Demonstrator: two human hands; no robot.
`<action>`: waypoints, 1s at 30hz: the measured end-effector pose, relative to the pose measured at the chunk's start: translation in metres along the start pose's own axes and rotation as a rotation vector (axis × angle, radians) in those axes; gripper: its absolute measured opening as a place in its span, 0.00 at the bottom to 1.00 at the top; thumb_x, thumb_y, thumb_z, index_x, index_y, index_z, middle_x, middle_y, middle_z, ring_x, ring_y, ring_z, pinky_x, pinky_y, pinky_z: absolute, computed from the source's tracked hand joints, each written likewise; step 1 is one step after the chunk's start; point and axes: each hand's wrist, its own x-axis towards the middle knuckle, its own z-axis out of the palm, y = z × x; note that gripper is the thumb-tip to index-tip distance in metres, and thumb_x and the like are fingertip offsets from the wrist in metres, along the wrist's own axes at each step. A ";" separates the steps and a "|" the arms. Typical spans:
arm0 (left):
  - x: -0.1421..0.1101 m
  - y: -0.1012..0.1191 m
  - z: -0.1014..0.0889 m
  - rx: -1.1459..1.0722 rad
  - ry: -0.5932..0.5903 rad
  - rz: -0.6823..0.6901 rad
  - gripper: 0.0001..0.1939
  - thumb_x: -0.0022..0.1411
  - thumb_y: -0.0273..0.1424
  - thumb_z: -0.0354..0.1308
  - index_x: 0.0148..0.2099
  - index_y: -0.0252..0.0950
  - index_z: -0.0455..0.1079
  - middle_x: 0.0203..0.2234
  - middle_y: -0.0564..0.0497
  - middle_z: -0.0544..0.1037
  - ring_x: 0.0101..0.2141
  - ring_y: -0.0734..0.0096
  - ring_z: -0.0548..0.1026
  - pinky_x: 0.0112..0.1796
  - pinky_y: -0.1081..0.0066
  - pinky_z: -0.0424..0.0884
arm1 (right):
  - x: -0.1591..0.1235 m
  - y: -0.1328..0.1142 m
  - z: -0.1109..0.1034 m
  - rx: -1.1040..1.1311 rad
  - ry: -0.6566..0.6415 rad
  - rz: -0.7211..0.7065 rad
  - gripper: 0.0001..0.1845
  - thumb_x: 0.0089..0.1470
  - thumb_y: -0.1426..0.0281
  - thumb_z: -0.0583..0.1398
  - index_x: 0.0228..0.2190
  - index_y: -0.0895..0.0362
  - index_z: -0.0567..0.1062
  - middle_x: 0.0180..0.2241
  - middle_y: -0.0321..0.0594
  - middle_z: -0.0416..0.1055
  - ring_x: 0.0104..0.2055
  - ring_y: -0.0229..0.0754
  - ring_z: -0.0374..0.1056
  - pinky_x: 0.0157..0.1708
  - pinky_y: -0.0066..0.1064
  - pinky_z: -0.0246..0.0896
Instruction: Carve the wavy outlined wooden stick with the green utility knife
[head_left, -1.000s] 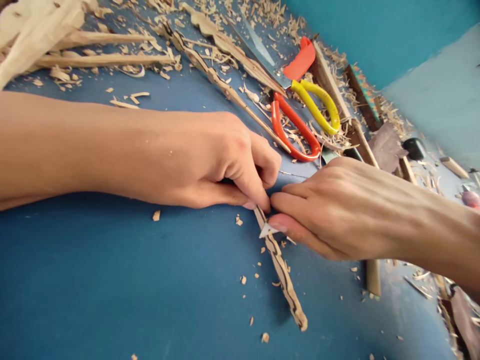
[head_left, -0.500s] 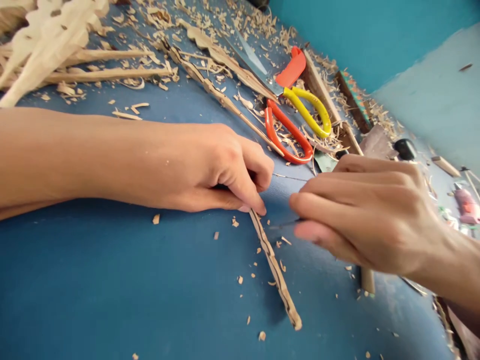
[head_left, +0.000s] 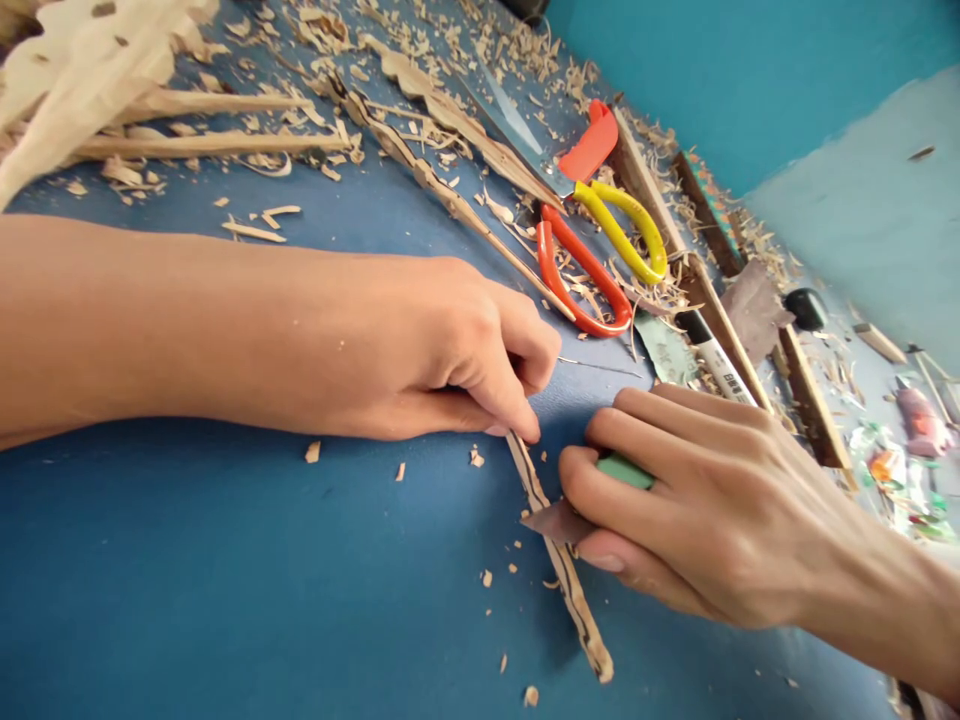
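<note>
My left hand [head_left: 480, 350] pinches the upper end of a thin wooden stick [head_left: 581, 610] with dark wavy lines drawn along it. The stick slants down to the right over the blue table [head_left: 262, 580]. In my right hand [head_left: 697, 500] is a carving knife [head_left: 559, 522] with a green handle, fingers wrapped round it. Its short pointed blade lies across the stick, near the middle of the visible length. Small wood chips are scattered about the stick. What my left palm covers is hidden.
Scissors [head_left: 619, 230] with red and yellow handles lie beyond my hands, beside another marked stick [head_left: 450, 195]. Carved wooden pieces [head_left: 97, 80] are at the far left. A marker [head_left: 720, 360], wood strips [head_left: 814, 400] and many shavings lie at the right and back, near a teal wall [head_left: 712, 70].
My right hand has moved down and slightly left, bringing the blade onto the stick. The marker behind it is now uncovered. My left hand keeps its pinch, with the view slightly shifted.
</note>
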 end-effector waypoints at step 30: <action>0.005 -0.006 -0.009 -0.007 -0.133 0.241 0.19 0.80 0.26 0.56 0.35 0.40 0.82 0.38 0.59 0.79 0.38 0.77 0.75 0.40 0.74 0.65 | 0.000 -0.010 0.010 -0.186 -0.035 0.100 0.23 0.81 0.59 0.42 0.43 0.53 0.72 0.33 0.44 0.67 0.35 0.53 0.56 0.36 0.44 0.51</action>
